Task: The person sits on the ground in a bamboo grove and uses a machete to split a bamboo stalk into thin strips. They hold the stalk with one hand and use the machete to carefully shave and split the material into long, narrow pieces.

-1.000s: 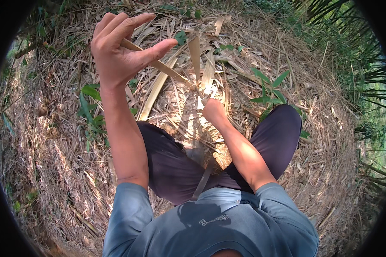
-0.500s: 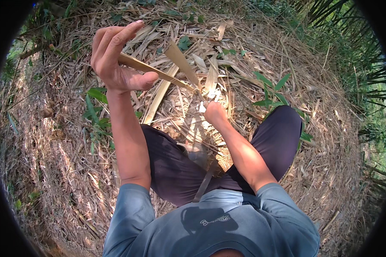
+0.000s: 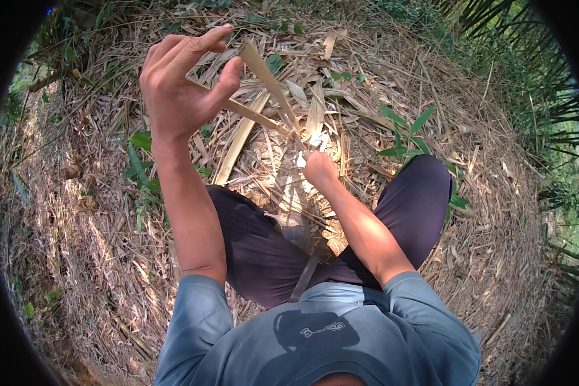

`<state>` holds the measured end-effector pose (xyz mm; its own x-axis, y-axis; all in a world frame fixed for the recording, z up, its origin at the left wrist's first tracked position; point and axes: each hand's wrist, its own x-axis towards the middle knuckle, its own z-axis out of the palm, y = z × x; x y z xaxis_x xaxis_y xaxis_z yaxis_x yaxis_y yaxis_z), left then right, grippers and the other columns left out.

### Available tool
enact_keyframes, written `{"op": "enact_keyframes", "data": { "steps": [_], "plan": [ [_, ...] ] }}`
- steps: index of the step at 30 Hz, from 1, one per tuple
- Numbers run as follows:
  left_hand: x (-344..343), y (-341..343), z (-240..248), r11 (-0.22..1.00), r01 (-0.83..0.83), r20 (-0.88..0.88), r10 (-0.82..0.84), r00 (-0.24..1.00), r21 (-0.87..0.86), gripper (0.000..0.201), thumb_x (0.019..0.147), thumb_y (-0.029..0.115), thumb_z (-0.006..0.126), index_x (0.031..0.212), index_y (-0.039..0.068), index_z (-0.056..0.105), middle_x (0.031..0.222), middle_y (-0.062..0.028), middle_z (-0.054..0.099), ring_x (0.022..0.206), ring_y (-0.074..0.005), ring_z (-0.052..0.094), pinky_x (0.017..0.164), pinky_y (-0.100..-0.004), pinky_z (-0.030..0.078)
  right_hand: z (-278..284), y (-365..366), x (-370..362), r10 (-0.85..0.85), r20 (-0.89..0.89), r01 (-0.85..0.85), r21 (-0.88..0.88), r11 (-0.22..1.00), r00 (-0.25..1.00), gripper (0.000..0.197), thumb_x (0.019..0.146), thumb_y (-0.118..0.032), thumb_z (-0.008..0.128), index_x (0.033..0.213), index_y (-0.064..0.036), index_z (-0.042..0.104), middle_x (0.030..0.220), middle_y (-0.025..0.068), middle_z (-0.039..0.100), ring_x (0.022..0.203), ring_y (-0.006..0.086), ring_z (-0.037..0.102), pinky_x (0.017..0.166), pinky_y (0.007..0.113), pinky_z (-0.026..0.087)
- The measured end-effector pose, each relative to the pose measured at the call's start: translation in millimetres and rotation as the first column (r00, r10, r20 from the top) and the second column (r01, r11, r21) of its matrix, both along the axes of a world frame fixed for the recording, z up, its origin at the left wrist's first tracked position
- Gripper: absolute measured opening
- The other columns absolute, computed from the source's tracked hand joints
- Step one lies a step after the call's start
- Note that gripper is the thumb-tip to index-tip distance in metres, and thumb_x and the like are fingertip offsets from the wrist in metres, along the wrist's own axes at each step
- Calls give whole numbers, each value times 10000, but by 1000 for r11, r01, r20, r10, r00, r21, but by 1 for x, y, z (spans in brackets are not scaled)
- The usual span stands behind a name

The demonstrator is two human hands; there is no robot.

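Observation:
My left hand [image 3: 183,87] is raised at the upper left, fingers stretched and thumb apart. Behind its palm and thumb passes a long tan flat strip [image 3: 254,116], resembling split bamboo; whether the palm touches it I cannot tell. A second tan strip [image 3: 267,77] rises beside it, wider at its upper end. The two meet in a narrow V just beyond my right hand [image 3: 320,168], which is closed low between my knees around their lower end. That gripped end is mostly hidden by the fist.
Dry leaves and stalks [image 3: 83,257] litter the ground all around. A pale flat strip [image 3: 241,145] lies beyond my left knee. Green leafy shoots [image 3: 405,135] stand near my right knee, others [image 3: 138,161] beside my left forearm. Denser greenery [image 3: 527,77] borders the right side.
My left hand has turned and shifted slightly right, its thumb now raised toward the fingers. The wider strip's upper end has moved up and left. My right hand stays nearly in place.

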<state>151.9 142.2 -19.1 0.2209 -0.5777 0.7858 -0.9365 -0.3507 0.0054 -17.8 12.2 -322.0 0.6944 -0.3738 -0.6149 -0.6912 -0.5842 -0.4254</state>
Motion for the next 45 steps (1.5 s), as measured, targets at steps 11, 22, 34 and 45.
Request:
{"op": "enact_keyframes", "data": {
  "steps": [11, 22, 34, 45],
  "plan": [
    [-17, -1, 9, 997, 44, -130, -35, 991, 64, 427, 681, 218, 888, 1094, 176, 790, 837, 10, 758, 763, -129, 666, 758, -308, 514, -11, 5, 2, -30, 15, 30, 8, 1000, 999, 232, 944, -189, 619, 1121, -87, 729, 1059, 181, 728, 1020, 358, 699, 879, 473, 552],
    [-16, -7, 5, 993, 13, -306, -48, 951, -114, 250, 769, 76, 788, 1018, 100, 783, 850, -20, 758, 759, -115, 707, 709, -265, 542, -9, 1, -2, -45, 51, 43, 41, 998, 998, 268, 939, -212, 606, 1081, -22, 731, 1054, 239, 720, 1023, 390, 696, 886, 483, 544],
    [27, 45, -12, 938, -290, -399, 197, 896, -188, 231, 820, 19, 648, 1012, 57, 771, 781, 0, 672, 699, -74, 635, 649, -235, 512, -5, 12, -4, -78, 19, 76, 110, 991, 997, 255, 932, -199, 625, 1089, -27, 730, 1120, 207, 718, 1070, 370, 691, 917, 457, 545],
    [30, 56, -18, 912, -344, -446, 218, 868, -224, 118, 842, -21, 648, 899, 2, 749, 779, -2, 640, 696, -59, 565, 638, -202, 455, 19, 34, -17, -29, 262, 4, 96, 995, 965, 302, 864, -266, 696, 973, 15, 710, 979, 257, 718, 946, 423, 703, 867, 485, 562]
  ]
}}
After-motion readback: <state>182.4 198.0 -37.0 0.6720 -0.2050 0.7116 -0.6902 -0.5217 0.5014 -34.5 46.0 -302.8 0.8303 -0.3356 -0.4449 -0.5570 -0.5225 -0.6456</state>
